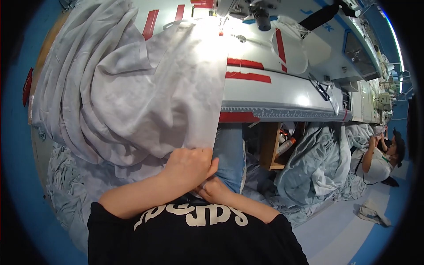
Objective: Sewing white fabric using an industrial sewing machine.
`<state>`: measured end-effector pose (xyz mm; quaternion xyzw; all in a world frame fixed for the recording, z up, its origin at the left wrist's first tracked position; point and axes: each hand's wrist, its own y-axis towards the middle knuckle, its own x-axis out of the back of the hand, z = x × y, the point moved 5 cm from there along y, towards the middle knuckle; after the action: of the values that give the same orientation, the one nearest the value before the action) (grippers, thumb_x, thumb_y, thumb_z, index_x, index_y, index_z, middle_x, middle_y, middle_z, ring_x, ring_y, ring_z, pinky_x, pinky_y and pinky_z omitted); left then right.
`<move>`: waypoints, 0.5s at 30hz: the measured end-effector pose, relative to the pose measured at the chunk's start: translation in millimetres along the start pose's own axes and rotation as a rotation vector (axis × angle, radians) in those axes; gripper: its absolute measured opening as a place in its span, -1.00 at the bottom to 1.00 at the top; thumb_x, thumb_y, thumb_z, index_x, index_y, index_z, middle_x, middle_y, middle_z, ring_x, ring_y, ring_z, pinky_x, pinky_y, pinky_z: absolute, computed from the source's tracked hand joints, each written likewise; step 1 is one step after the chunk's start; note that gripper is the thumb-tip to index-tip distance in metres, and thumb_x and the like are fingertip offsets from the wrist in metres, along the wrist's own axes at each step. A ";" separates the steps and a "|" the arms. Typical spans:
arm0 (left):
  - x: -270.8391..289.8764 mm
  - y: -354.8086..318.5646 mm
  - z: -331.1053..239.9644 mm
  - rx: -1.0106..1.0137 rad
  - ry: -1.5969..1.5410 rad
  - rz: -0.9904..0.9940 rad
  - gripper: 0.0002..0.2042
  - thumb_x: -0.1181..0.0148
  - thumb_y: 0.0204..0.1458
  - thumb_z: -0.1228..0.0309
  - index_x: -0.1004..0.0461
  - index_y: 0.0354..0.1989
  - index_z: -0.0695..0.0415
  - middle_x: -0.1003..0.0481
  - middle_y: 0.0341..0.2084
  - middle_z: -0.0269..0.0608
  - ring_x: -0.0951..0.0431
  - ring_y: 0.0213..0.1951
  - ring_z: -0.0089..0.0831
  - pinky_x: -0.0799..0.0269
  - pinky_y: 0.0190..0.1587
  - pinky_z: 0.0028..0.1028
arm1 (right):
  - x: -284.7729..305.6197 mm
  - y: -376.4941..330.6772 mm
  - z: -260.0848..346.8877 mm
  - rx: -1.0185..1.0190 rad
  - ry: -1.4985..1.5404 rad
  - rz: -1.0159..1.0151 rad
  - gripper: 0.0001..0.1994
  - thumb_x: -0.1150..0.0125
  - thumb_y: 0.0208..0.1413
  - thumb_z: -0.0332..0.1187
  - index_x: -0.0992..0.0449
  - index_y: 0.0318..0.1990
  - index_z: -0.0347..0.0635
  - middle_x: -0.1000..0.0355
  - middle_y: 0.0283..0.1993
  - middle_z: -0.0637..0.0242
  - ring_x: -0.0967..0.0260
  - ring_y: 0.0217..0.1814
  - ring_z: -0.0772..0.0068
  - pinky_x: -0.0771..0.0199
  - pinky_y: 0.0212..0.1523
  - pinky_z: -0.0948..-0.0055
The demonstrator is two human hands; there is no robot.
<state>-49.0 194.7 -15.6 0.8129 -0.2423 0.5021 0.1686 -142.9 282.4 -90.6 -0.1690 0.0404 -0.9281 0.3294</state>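
Observation:
A large pale grey sheet of fabric [132,88] drapes from the sewing table [282,88] down over my lap. My left hand [187,165] grips the fabric's lower edge, fingers curled over it, just below the table's front. Underneath and close to my body is my right hand [216,190], pinching the same edge; it is partly hidden by the left hand. The sewing machine head [260,15] stands at the far top, under bright light, with the fabric's upper end lying near it.
Red tape strips [247,77] mark the white table top. Heaps of pale blue fabric [313,168] lie on the floor at right, and more at lower left. Another person [380,159] sits at the far right. A wooden shelf [270,145] stands under the table.

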 end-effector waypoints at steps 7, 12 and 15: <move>2.3 11.8 4.9 -0.179 -0.213 0.125 -0.83 -0.27 -0.04 0.31 -0.46 -0.53 0.10 -0.46 -0.72 -0.21 -0.56 -0.62 -0.20 -0.45 -0.58 -0.26 | 137.5 26.3 76.0 0.472 -0.745 -0.507 -0.77 -0.32 -0.01 -0.29 -0.59 -0.18 -0.10 -0.57 -0.12 0.24 -0.55 -0.09 0.16 -0.48 -0.01 0.14; 51.8 85.7 42.7 -0.088 -0.486 0.021 -0.86 -0.22 0.02 0.36 -0.47 -0.42 0.16 -0.49 -0.53 -0.07 -0.53 -0.53 -0.15 -0.43 -0.45 -0.31 | 128.3 61.9 47.0 0.744 -0.585 -0.247 -0.80 -0.23 0.01 -0.47 -0.60 -0.19 -0.26 -0.54 0.02 0.14 -0.48 0.16 0.20 -0.42 0.19 0.02; 79.2 152.8 107.0 0.101 -0.336 -0.386 -0.81 -0.13 0.05 0.54 -0.45 -0.14 0.18 -0.47 -0.39 -0.07 -0.49 -0.47 -0.21 -0.41 -0.33 -0.29 | 121.3 62.9 31.9 0.672 -0.585 -0.212 -0.83 -0.24 -0.01 -0.50 -0.61 -0.23 -0.27 -0.56 -0.05 0.17 -0.49 0.14 0.24 -0.51 0.15 0.17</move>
<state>-26.4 -4.7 13.3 0.9233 -0.0820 0.3302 0.1781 -182.5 158.7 -37.6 -0.3110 -0.3754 -0.8314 0.2667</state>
